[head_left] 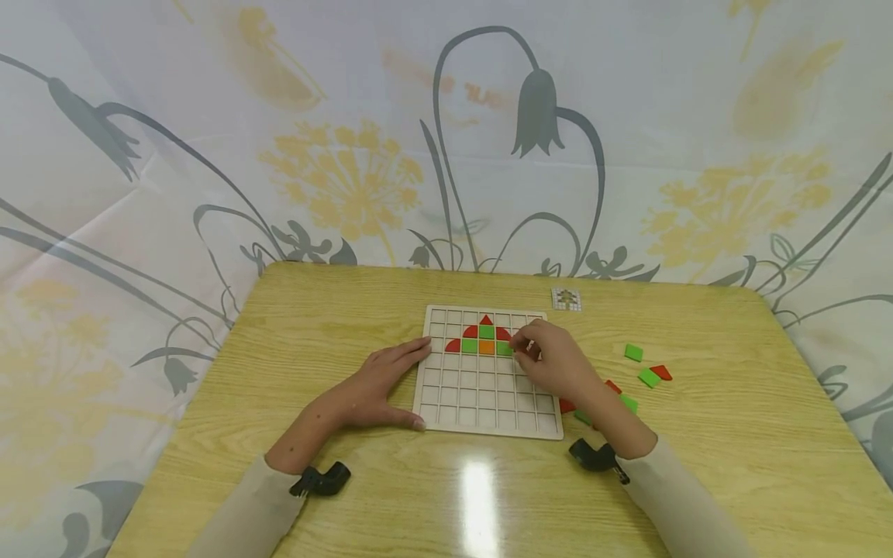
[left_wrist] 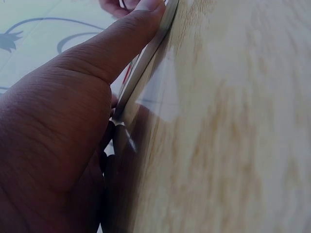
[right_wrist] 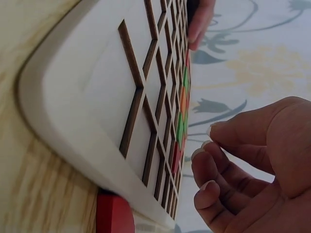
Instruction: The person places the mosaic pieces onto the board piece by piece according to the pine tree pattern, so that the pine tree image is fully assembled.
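A pale wooden grid board lies on the table. In its upper cells sit a red triangle, green squares, an orange square and red curved-edged pieces. My left hand touches the board's near-left corner, straight fingers at the left edge and thumb along the front edge. Bent fingers of my right hand hover over the right end of the coloured row, close to a green square. In the right wrist view, nothing shows between thumb and fingertips, and a red piece lies in a cell near them.
Loose green squares and red pieces lie right of the board, some partly hidden under my right forearm. One red piece is right beside the board's edge. A small pattern card lies behind the board. A flowered curtain backs the table.
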`<state>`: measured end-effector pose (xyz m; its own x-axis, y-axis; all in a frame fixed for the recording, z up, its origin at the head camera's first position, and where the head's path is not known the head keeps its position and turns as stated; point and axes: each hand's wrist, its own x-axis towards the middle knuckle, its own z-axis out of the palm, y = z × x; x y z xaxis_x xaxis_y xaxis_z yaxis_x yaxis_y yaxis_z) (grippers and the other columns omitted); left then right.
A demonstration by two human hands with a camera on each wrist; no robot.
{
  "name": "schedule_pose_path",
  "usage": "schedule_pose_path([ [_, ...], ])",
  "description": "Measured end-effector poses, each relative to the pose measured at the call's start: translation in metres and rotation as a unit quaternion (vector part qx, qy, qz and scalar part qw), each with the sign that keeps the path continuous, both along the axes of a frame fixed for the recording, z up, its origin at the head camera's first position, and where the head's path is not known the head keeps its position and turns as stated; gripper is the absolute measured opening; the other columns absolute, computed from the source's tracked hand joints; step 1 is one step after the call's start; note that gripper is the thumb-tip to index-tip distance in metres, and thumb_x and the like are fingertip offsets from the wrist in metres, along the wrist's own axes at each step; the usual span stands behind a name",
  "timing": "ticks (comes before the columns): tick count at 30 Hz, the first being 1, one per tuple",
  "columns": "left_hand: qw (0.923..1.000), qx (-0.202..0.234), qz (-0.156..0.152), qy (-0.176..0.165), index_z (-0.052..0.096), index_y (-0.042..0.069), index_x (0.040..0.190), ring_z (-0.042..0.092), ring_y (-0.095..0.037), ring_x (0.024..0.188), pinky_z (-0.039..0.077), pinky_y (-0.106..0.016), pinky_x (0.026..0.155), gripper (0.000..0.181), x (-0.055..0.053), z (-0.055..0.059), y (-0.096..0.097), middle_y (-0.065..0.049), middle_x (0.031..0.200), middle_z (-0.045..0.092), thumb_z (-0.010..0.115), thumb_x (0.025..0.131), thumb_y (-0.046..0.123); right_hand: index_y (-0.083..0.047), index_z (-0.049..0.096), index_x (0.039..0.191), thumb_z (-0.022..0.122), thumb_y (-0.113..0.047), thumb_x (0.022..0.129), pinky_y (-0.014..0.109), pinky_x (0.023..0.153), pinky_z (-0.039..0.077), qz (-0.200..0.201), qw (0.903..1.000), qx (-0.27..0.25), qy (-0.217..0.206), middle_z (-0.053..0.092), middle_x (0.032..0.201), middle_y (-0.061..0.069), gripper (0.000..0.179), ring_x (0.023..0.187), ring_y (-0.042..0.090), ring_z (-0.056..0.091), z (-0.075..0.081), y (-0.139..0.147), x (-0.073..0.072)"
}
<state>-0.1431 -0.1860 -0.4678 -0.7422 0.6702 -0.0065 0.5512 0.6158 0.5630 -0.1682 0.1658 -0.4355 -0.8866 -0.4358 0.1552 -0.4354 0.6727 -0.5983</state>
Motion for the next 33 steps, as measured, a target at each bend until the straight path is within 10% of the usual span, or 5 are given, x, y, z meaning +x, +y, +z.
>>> schedule_pose_path([
  [33, 1.0000, -0.004, 0.004, -0.002, 0.023, 0.014, 0.171, 0.018, -0.027, 0.163, 0.019, -0.059, 0.127, 0.118, -0.001, -0.001, 0.000, 0.003, 0.178, 0.014, 0.084, 0.083, 0.065, -0.006, 0.077, 0.109, 0.068, 0.007, 0.093, 0.027, 0.066, 0.052, -0.030, 0.9995, 0.008, 0.010, 0.068, 0.106, 0.006, 0.023, 0.079, 0.012, 0.057, 0.005, 0.075, 0.043],
])
